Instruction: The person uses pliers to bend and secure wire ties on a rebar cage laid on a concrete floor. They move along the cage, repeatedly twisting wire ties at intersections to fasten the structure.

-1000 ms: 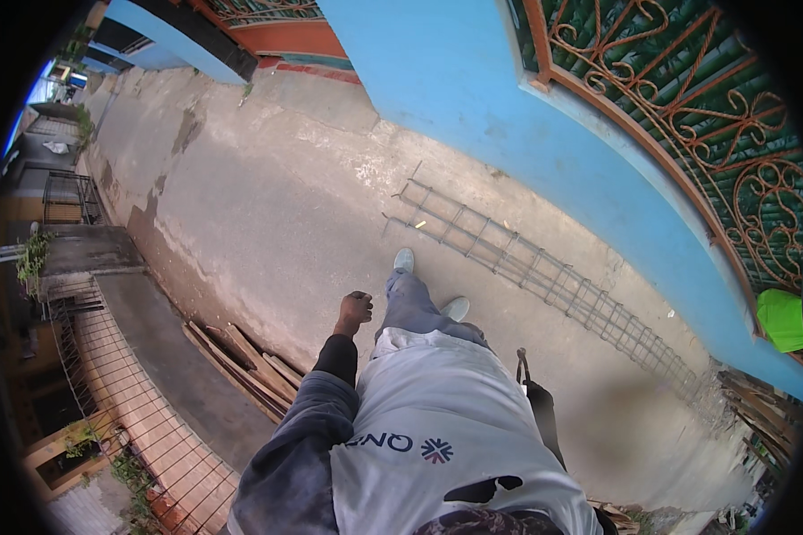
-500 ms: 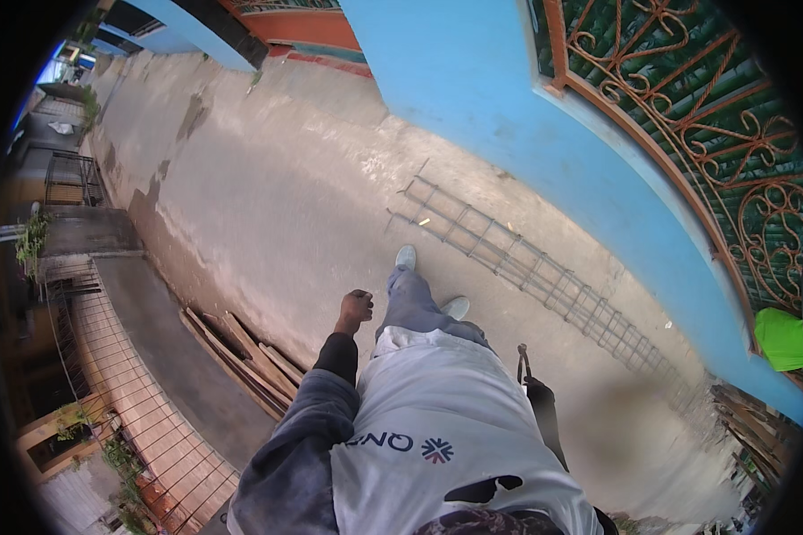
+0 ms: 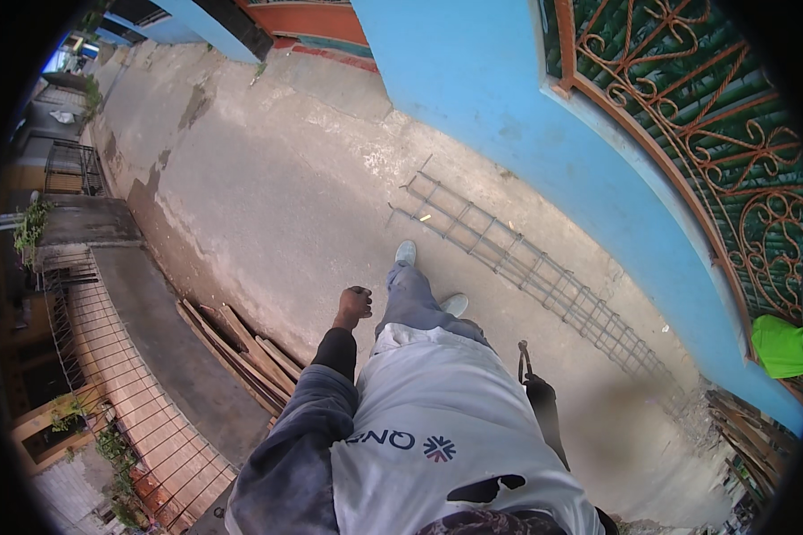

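My left hand (image 3: 354,304) hangs beside my left thigh with its fingers curled into a loose fist. Nothing shows in it, and it touches nothing. A dark inner cuff and a blue-grey sleeve (image 3: 299,437) cover that arm. My right hand does not show. Along my right side hangs a narrow dark object (image 3: 544,415) with a thin brown loop at its upper end; its kind is unclear. To the right of my shoes (image 3: 406,253), a long rebar cage (image 3: 544,283) of tied steel bars lies on the pavement, apart from my hands.
A blue wall (image 3: 473,89) with an orange scrolled metal grille (image 3: 687,107) runs along the right, with a bright green cloth (image 3: 781,346) near it. Wooden planks (image 3: 250,357) lie at left beside a concrete ramp (image 3: 165,334). More boards (image 3: 749,432) lie at lower right.
The view has shifted slightly, moving the wall and planks a little in the picture. My left hand keeps nearly the same place and stays curled. The rebar cage has not moved.
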A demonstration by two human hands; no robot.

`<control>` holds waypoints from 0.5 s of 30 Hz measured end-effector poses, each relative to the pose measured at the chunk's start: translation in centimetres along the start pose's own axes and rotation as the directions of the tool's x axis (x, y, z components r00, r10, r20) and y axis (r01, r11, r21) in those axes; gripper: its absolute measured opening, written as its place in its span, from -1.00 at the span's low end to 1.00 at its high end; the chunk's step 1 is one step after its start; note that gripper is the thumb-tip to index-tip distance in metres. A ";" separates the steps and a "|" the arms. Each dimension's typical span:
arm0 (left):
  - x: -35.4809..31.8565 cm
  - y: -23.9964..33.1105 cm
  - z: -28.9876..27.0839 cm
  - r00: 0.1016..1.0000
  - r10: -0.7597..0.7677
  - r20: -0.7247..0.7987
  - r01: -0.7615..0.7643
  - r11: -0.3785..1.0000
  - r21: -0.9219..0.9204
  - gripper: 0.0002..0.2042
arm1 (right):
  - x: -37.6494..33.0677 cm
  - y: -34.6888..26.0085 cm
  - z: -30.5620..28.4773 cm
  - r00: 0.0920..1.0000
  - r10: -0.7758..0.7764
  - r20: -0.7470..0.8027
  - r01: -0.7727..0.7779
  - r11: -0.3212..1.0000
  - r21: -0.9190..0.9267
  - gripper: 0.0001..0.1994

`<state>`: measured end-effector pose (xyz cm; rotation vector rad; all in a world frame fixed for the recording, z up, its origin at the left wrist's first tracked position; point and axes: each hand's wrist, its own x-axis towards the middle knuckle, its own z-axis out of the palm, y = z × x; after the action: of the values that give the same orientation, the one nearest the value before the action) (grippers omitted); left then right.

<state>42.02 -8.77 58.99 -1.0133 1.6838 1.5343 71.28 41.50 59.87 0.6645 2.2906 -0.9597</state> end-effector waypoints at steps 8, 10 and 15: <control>0.6 -0.3 -0.8 1.000 0.016 0.023 -0.016 1.000 0.003 -0.82 | -0.7 0.0 0.5 0.998 -0.056 -0.014 0.056 0.998 -0.036 -0.72; 0.4 -0.3 -0.8 1.000 0.018 0.013 -0.018 1.000 0.001 -0.86 | -0.9 0.0 0.8 0.998 -0.066 -0.016 0.065 0.997 -0.043 -0.72; -0.3 -0.1 -0.2 0.999 0.009 -0.045 -0.008 0.999 0.035 -0.84 | -1.5 0.0 1.4 0.996 -0.083 -0.024 0.082 0.995 -0.056 -0.72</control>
<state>42.30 -8.98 59.24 -1.0311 1.7424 1.4923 72.79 40.14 60.05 0.5662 2.3752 -0.9268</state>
